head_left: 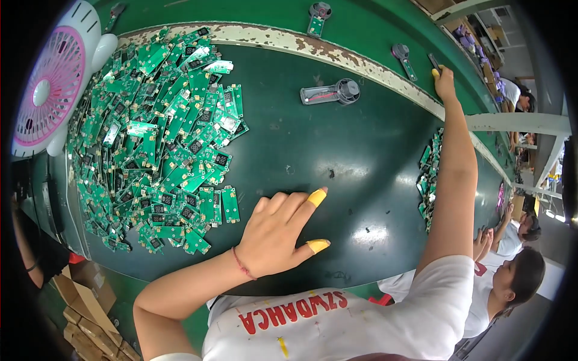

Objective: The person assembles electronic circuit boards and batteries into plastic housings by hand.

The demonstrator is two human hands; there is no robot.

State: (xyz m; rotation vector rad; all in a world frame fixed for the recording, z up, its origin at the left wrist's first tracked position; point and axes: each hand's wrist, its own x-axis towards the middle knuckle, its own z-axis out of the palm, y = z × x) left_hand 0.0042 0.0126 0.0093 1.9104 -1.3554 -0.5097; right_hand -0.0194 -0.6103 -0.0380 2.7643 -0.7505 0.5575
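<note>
My left hand point(274, 231) lies over the dark green table, open and palm down, with nothing in it. Yellow finger cots cover its thumb and index fingertip. To its left spreads a big heap of green circuit boards point(174, 144), many with small black displays. My right arm is stretched far out to the right, over the pale rail. There my right hand point(444, 84), also with yellow on a fingertip, is closed at the end of a slim dark grey part point(433, 61); its full shape is hidden. A grey fan housing point(331, 92) with red wire rests on the table ahead of my left hand.
Past the chipped rail point(289, 41), a green belt carries grey fan housings point(318, 19) with boards in them, and another fan housing point(403, 60). A white and pink fan point(49, 84) stands at the left. More boards point(430, 177) lie beside my right arm. Co-workers sit to the right.
</note>
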